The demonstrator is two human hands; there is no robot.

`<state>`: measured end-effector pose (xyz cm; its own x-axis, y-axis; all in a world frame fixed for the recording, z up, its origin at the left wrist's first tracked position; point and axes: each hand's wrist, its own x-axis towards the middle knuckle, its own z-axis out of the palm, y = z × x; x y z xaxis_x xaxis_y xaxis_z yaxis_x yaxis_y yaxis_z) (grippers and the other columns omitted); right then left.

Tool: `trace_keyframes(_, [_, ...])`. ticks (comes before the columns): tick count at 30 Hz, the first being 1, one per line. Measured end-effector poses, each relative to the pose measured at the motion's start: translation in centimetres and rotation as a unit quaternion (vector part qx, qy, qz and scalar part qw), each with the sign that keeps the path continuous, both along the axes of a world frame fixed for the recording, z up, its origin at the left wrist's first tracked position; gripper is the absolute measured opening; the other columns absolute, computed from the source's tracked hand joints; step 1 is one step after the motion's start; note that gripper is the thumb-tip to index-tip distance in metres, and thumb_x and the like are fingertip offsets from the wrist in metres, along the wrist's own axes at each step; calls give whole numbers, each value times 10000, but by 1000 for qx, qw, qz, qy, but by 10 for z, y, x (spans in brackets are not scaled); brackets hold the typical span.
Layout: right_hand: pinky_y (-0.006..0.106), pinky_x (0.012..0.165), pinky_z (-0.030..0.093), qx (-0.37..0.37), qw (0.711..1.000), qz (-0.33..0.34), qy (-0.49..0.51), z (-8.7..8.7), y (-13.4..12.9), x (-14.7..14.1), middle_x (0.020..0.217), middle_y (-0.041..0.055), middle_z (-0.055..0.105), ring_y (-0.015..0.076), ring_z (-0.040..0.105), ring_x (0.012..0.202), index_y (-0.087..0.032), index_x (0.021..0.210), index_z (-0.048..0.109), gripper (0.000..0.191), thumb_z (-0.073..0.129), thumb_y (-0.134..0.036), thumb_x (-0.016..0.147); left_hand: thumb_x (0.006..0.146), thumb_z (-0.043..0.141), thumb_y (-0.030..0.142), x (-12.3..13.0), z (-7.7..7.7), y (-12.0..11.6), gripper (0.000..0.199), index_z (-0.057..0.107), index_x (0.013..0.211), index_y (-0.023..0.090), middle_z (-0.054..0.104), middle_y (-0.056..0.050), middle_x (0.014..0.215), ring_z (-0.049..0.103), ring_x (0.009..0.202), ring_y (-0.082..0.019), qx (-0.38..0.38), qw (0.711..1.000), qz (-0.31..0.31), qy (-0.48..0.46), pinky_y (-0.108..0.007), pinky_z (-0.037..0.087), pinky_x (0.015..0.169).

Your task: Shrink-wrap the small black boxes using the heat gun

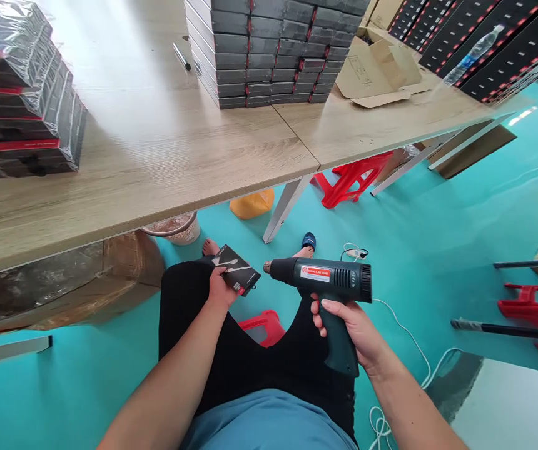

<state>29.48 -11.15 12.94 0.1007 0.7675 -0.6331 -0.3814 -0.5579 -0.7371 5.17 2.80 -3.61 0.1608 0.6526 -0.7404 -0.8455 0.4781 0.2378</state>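
Observation:
My left hand [221,289] is closed around a flat black box [236,270] with a picture on its face, held above my lap. My right hand [344,325] grips the handle of a dark green heat gun [328,279] with a red and white label. The heat gun's nozzle points left at the box, with a small gap between them. A white cord [405,328] trails from behind the gun across the floor.
On the wooden table [156,150] stand a tall stack of dark boxes [269,56], film-wrapped boxes [25,106] at left, and an open cardboard box [376,72]. Below are a waste basket [182,231], a cardboard carton [128,281] and a red stool [353,178].

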Motion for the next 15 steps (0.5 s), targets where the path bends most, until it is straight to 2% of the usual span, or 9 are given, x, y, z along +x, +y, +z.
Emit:
trace_keyframes(3, [233, 535, 555, -22, 1000, -2, -2, 6, -7, 13, 841, 61, 726, 149, 646, 658, -144, 1008, 749, 375, 851, -385, 739, 644, 550, 121, 0, -4, 0, 311, 663, 933, 144, 709, -88, 837, 705, 747, -256, 21, 1000, 2, 13, -397, 599, 694])
trace_keyframes(6, [242, 540, 556, -39, 999, 10, -17, 10, -17, 22, 843, 61, 726, 155, 646, 663, -148, 1028, 749, 400, 860, -398, 735, 577, 534, 111, 3, -11, 1, 282, 650, 831, 150, 684, -76, 746, 674, 664, -244, 12, 1000, -3, 29, -381, 575, 644])
trace_keyframes(10, [259, 558, 554, -44, 997, 52, -22, 11, -26, 25, 868, 70, 731, 165, 650, 679, -154, 1064, 744, 426, 851, -423, 751, 561, 539, 126, 6, -17, 2, 242, 640, 781, 152, 675, -75, 710, 660, 633, -245, 10, 999, -23, 38, -375, 555, 626])
trace_keyframes(15, [284, 572, 549, -38, 996, 69, -39, 7, -28, 17, 877, 73, 726, 175, 643, 680, -159, 1068, 745, 441, 845, -446, 749, 561, 540, 142, 5, -17, 1, 222, 627, 765, 157, 672, -71, 691, 652, 600, -238, 3, 998, -35, 46, -357, 533, 589])
